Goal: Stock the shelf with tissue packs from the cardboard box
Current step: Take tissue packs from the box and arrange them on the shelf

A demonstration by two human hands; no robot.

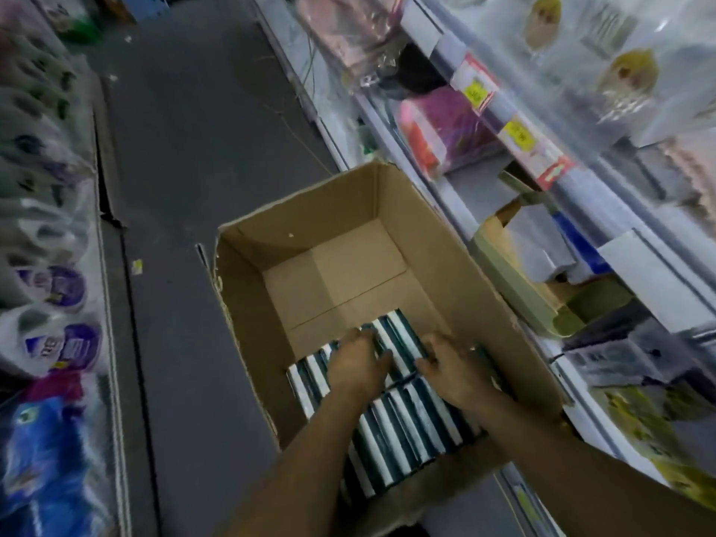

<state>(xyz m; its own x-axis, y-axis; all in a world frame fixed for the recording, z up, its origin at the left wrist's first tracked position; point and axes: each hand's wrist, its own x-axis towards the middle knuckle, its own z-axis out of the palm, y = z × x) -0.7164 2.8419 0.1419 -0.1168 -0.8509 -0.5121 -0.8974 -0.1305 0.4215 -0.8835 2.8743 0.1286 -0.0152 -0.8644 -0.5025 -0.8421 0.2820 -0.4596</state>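
**Both hands down in the box, far half already bare**

While both arms reach down into the cardboard box (248, 304), the left hand (358, 366) lies over the far row of tissue packs (410, 420), its fingers curled down over the top edges of a few of them; whether that grip has closed round a bundle or only rests there, the blur does not let me tell. The right hand (455, 372) sits just beside it, nearer the box's right wall, fingers bent onto the packs in the same way, and its hold is just as unclear. Neither hand has lifted anything above the rim.

The packs, striped dark green and white, stand on edge in two rows filling the near part of the box. Beyond the hands the bare cardboard bottom shows, so by my reading a good share of the load is already out, while what looks like a few dozen packs is left.

The box stands on the dark aisle floor (174, 188), close against the shelf (604, 211) on the right. That shelf carries wrapped goods and yellow price labels (517, 131); no striped packs can be made out on it from here, so where the stocked ones went is not visible. Across the aisle, bagged goods (50, 343) line the other side.
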